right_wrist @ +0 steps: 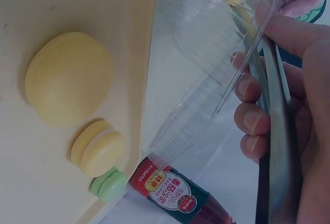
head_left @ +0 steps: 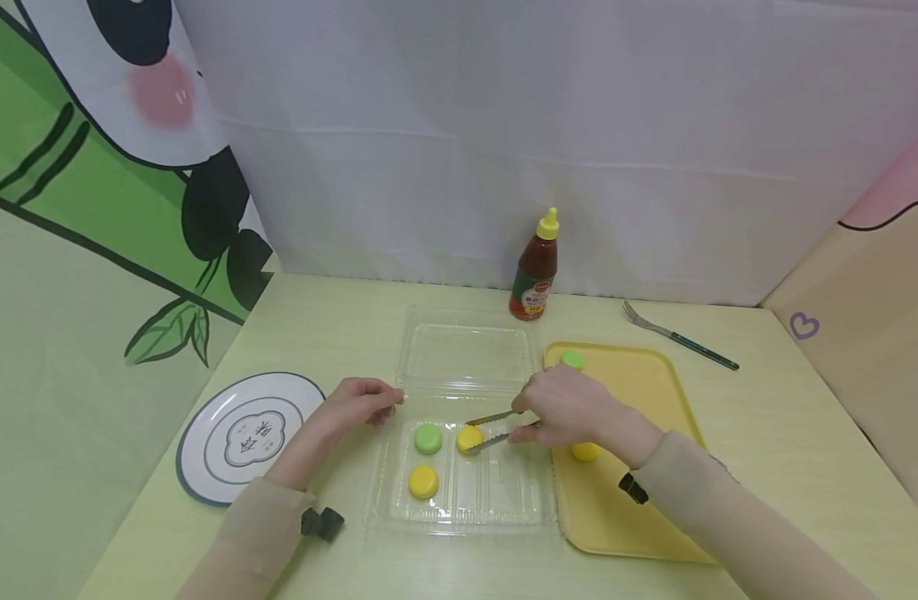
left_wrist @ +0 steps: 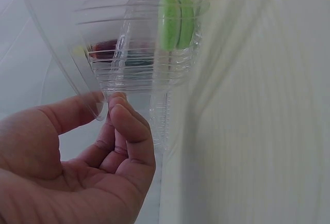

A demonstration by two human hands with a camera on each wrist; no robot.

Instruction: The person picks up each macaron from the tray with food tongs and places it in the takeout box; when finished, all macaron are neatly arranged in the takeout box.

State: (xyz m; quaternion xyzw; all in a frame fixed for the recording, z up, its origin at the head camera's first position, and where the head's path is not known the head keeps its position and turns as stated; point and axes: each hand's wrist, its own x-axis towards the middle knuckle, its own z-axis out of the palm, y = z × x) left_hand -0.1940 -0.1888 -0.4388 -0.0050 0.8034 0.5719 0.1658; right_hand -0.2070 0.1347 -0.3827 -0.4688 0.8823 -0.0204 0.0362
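A clear plastic box (head_left: pixel 504 500) lies open, its lid (head_left: pixel 466 350) folded back. My left hand (head_left: pixel 365 402) pinches the box's left edge between thumb and fingers, as the left wrist view shows. With my right hand (head_left: pixel 567 407) I hold metal tongs (right_wrist: pixel 278 131), their tips on either side of a yellow macaron (head_left: pixel 470 439) inside the box. Whether both tips touch it I cannot tell. Left of it sit a green macaron (head_left: pixel 428 438) and, nearer me, another yellow macaron (head_left: pixel 423 482).
The yellow tray (head_left: pixel 624 508) to the right carries a green macaron (head_left: pixel 571 359) and yellow ones (right_wrist: pixel 69 79), partly hidden by my right arm. A ketchup bottle (head_left: pixel 535 279) stands behind. A fork (head_left: pixel 680 338) lies at back right, a white plate (head_left: pixel 212 450) at left.
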